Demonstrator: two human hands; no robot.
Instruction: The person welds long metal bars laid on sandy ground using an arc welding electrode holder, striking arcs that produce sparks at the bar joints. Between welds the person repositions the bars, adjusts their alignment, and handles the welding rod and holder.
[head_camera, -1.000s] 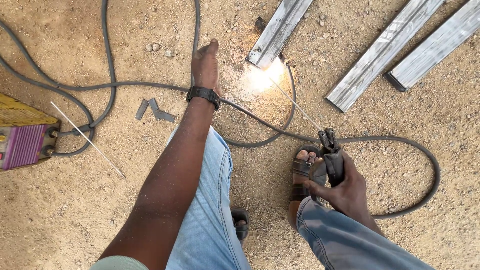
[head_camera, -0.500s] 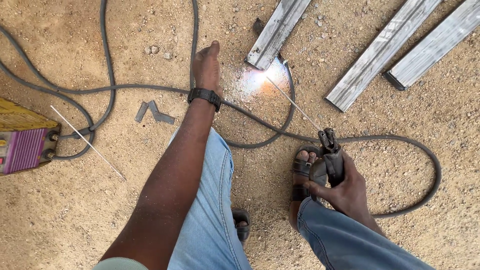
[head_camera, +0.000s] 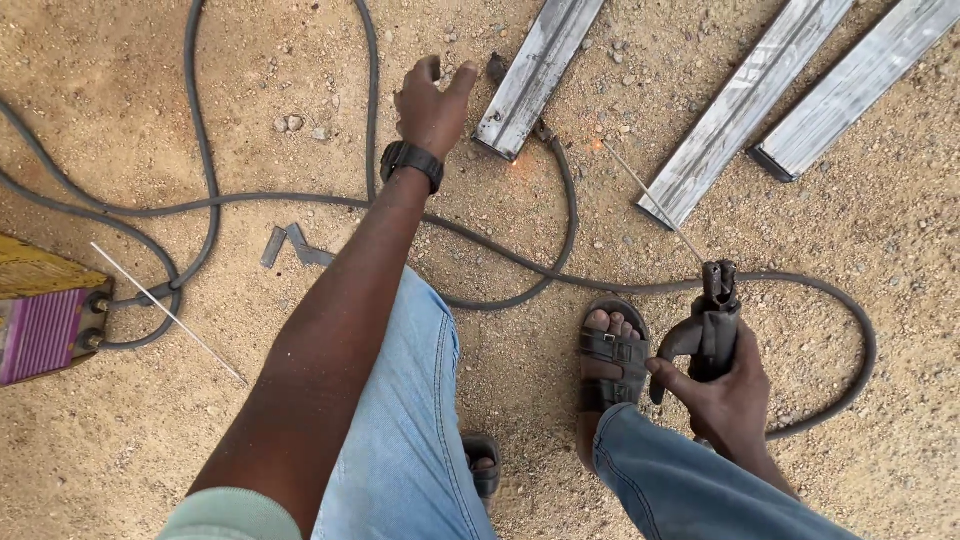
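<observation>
Nearest, low in view: two knees in pale blue jeans (head_camera: 400, 420), a sandalled foot (head_camera: 607, 360) on sandy ground (head_camera: 880, 440) between them. Just right of that foot, right hand (head_camera: 722, 395) wrapped tight around the dark grip of an electrode holder (head_camera: 708, 325), fingers curled shut on it, a thin welding rod (head_camera: 645, 198) clamped in the holder's tip and slanting far and left, its end near a faint orange glow on the sand. At far left edge, a yellow and purple welding machine (head_camera: 40, 315), black cable (head_camera: 200, 150) plugged into it and looping across the ground to the holder. Beside the machine, a loose bare rod (head_camera: 165, 312) lying on the sand; a little farther, a small bent scrap of metal (head_camera: 292, 246). Farther out, left arm stretched forward, black watch (head_camera: 411, 162) on the wrist, left hand (head_camera: 432, 105) loosely curled with thumb out, holding nothing, just left of the near end of a grey steel bar (head_camera: 540, 65); contact with it not clear. Farthest right, two more steel bars (head_camera: 800, 100) lying side by side, slanted the same way.
</observation>
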